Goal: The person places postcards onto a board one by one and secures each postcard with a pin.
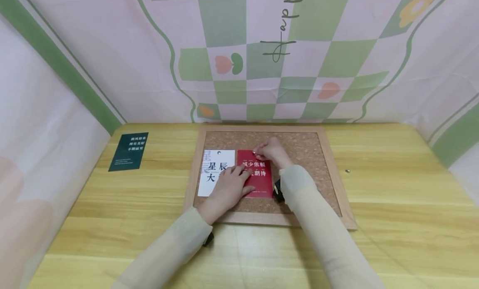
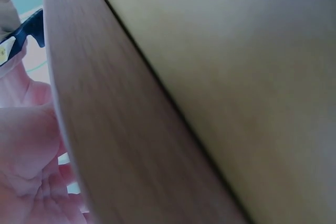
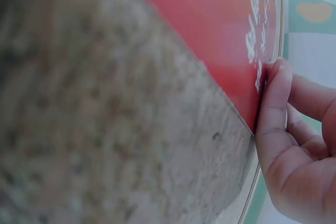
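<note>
Nearest, the left hand [image 1: 229,186] lies with fingers extended, gripping nothing, over the left side of the red card [image 1: 261,185] and part of the white card [image 1: 209,187] beside it. The red card lies on the cork board [image 1: 304,156], its long axis running away from the person. At its far edge, near the middle, the right hand [image 1: 276,151], nearer that spot than the left, has thumb and fingers pinched together, seemingly on a small silvery pin [image 1: 254,152]. Counted: one board; three cards, including a dark green card [image 1: 129,151] farther left on the counter [image 1: 393,189]; three pins, the others a white-card pin [image 1: 218,153] and a loose pin [image 1: 348,171] right of the board
</note>
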The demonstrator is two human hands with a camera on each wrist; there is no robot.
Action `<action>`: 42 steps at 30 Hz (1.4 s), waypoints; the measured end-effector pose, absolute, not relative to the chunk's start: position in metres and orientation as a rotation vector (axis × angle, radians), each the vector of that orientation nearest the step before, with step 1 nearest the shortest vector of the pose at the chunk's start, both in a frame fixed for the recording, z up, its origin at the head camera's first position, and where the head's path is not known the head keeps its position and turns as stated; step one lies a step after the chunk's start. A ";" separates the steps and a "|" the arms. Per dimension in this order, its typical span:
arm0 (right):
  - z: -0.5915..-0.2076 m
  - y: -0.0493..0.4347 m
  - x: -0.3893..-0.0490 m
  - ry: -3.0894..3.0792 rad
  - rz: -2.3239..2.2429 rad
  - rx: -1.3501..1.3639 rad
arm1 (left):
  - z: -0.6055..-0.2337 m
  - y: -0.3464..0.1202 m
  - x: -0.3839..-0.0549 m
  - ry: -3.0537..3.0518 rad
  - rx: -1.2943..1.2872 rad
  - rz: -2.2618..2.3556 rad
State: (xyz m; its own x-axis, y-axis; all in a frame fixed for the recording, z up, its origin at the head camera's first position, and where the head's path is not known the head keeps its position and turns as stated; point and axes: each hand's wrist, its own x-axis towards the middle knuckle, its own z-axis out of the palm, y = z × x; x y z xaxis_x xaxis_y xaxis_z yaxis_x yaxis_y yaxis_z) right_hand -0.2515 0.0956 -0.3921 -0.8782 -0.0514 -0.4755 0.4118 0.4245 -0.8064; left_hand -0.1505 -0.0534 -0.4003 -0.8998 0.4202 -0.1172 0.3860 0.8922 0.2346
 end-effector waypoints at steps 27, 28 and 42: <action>-0.386 0.089 -0.256 2.307 -1.373 0.275 | -0.399 -0.058 -0.150 2.921 0.617 0.335; -0.386 0.088 -0.256 2.311 -1.377 0.273 | -0.399 -0.058 -0.150 2.924 0.619 0.331; -0.390 0.098 -0.253 2.261 -1.445 0.190 | -0.403 -0.056 -0.149 2.932 0.661 0.326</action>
